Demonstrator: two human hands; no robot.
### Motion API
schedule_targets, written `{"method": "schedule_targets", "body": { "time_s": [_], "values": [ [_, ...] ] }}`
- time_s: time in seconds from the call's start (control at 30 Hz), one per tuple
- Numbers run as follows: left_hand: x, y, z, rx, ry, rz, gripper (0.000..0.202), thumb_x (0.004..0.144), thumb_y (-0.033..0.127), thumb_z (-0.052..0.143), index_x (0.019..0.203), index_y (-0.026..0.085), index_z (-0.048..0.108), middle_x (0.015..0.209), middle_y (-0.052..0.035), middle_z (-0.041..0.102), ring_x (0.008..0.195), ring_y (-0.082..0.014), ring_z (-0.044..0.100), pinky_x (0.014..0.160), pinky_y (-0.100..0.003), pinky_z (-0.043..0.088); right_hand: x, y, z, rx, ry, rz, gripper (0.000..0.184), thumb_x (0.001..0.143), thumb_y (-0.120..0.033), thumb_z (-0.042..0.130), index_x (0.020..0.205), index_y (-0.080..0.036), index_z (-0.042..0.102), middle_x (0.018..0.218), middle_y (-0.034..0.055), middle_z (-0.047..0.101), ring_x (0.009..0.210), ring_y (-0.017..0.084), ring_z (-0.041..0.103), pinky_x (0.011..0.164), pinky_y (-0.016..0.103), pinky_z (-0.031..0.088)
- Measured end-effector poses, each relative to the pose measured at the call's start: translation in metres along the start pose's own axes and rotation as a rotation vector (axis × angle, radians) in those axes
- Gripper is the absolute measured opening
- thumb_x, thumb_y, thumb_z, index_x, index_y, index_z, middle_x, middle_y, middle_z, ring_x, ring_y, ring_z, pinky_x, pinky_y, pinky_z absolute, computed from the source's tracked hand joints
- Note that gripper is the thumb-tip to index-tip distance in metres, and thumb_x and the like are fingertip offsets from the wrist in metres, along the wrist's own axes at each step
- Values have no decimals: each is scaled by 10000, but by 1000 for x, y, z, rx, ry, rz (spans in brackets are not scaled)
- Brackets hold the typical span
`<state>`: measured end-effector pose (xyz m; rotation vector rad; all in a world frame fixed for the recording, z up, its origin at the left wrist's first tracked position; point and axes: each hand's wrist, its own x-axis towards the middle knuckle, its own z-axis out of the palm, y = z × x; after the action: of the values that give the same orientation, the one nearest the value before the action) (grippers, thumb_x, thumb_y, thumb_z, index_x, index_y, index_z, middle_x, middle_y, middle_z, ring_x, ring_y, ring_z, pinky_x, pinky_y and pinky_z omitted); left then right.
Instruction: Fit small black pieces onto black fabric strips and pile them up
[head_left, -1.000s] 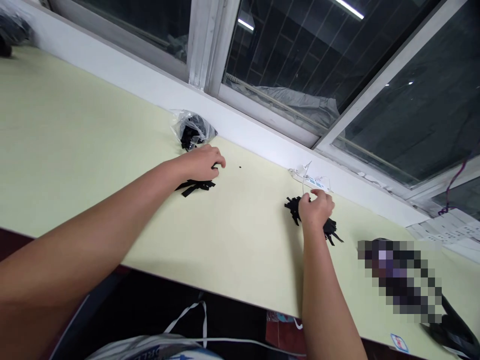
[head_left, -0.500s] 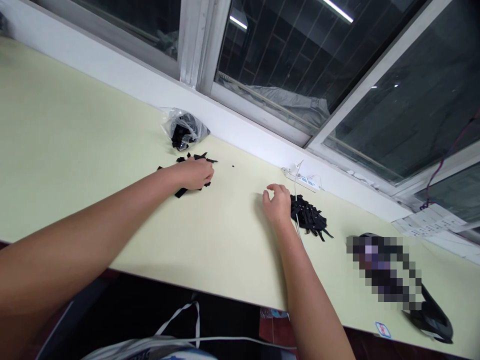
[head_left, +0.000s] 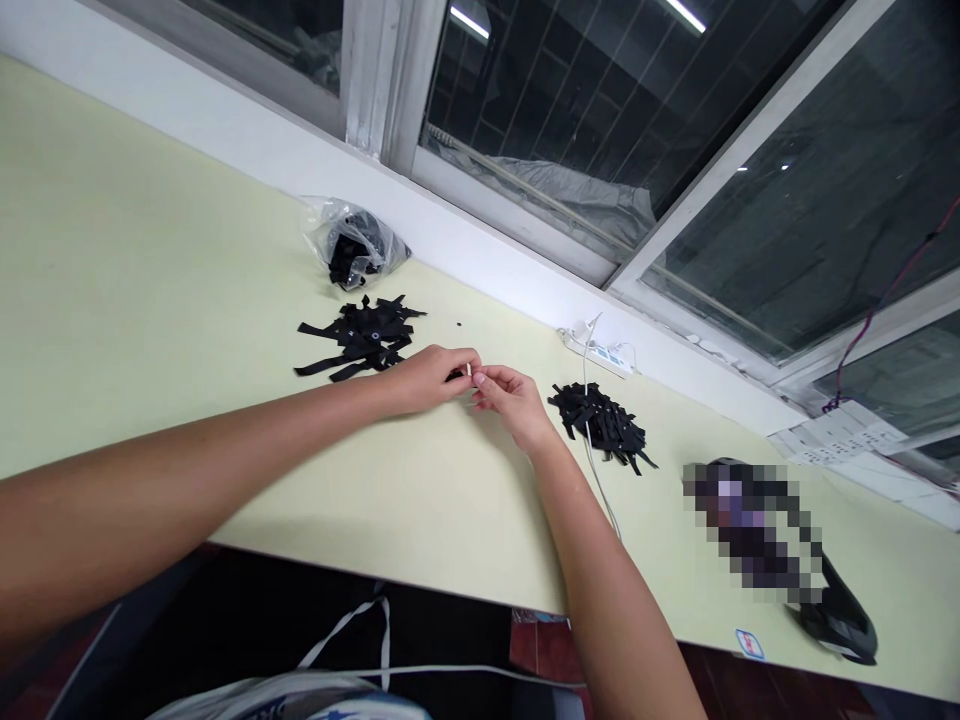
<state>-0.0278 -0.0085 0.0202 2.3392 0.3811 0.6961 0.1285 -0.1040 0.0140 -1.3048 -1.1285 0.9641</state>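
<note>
Your left hand (head_left: 431, 382) has lifted off the heap of black strips on the left, and your right hand (head_left: 519, 400) has moved away from beside the right-hand heap; the two now meet between the heaps. Both appear to be working together on one piece. Your left fingers are narrow, pinched around a small black fabric-like piece (head_left: 454, 375), mostly hidden by the hand. Your right fingers are drawn in close, touching or nearly touching the left fingertips; whether they grip the piece too, you cannot tell from here.

Just left of your left hand lies the loose heap of flat black strips (head_left: 366, 335), uncovered now. Behind it sits a crumpled clear plastic bag (head_left: 360, 240) of black pieces. Right of your right wrist is a denser heap of short black strips (head_left: 604, 425), with a thin white cable (head_left: 592, 462) running across it. A white power strip (head_left: 607, 352) lies behind that.

The pale yellow-green counter (head_left: 405, 500) gives open room in front of your hands, down to its front edge, which your forearms cross. At the back, a white window ledge (head_left: 495, 265) bounds your reach.
</note>
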Motion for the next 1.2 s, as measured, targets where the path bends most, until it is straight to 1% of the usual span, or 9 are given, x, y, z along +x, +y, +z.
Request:
{"method": "schedule_targets", "body": {
  "time_s": [0.17, 0.3, 0.43, 0.6, 0.77, 0.9, 1.0, 1.1, 1.2],
  "values": [
    [0, -6, 2, 52, 21, -28, 182, 899, 347, 525, 1008, 207, 567, 759, -3, 652, 654, -150, 552, 628, -261, 344, 0, 3, -6, 136, 19, 130, 348, 620, -402, 864, 851, -176, 733, 809, 12, 698, 681, 112, 621, 732, 279, 582],
    [0, -8, 4, 127, 31, -57, 273, 877, 426, 555, 1043, 209, 566, 809, -18, 649, 678, -162, 558, 631, -266, 351, -1, 2, -9, 205, 0, 218, 233, 660, -279, 838, 822, -156, 724, 790, 34, 703, 705, 127, 646, 778, 291, 601],
    [0, -9, 6, 145, 8, -71, 318, 863, 437, 562, 1081, 207, 583, 844, -31, 653, 693, -168, 565, 629, -266, 352, -1, 1, -9, 271, -17, 281, 138, 715, -183, 783, 822, -133, 712, 759, 58, 697, 699, 141, 655, 774, 297, 617],
    [0, -13, 9, 73, 5, -64, 297, 871, 443, 547, 993, 187, 634, 859, -42, 666, 726, -166, 573, 661, -268, 374, -1, 1, -13, 310, -1, 310, 96, 769, -149, 750, 848, -128, 701, 780, 56, 700, 702, 124, 660, 781, 267, 615],
    [2, -17, 10, -37, 16, -47, 277, 901, 402, 502, 938, 170, 648, 884, -44, 681, 782, -163, 576, 706, -268, 395, -3, -2, -23, 269, 68, 269, 126, 767, -116, 748, 886, -125, 706, 810, 40, 678, 690, 102, 642, 788, 255, 607],
    [4, -17, 8, -56, 21, -88, 289, 888, 403, 511, 932, 164, 667, 849, -36, 672, 755, -158, 560, 698, -269, 395, -3, -3, -27, 243, 94, 212, 112, 775, -146, 735, 882, -134, 704, 738, 15, 625, 665, 100, 604, 760, 278, 609],
    [4, -15, 7, -65, 28, -115, 295, 874, 403, 520, 928, 159, 677, 790, -27, 648, 702, -149, 532, 658, -264, 381, -3, -2, -26, 189, 61, 224, 152, 784, -237, 746, 899, -148, 702, 673, -1, 591, 645, 111, 578, 769, 327, 609],
    [3, -13, 7, -65, 9, -120, 289, 863, 399, 535, 918, 156, 683, 751, -21, 630, 671, -142, 511, 631, -259, 368, -2, 0, -23, 114, 24, 221, 238, 750, -343, 783, 891, -170, 700, 756, 6, 625, 674, 110, 582, 772, 328, 596],
    [2, -12, 9, -75, -14, -115, 272, 849, 388, 557, 919, 158, 684, 761, -24, 637, 676, -141, 519, 615, -252, 361, -3, 1, -21, 26, -38, 186, 291, 687, -381, 825, 852, -178, 696, 860, 14, 654, 732, 111, 610, 755, 288, 573]
  ]
}}
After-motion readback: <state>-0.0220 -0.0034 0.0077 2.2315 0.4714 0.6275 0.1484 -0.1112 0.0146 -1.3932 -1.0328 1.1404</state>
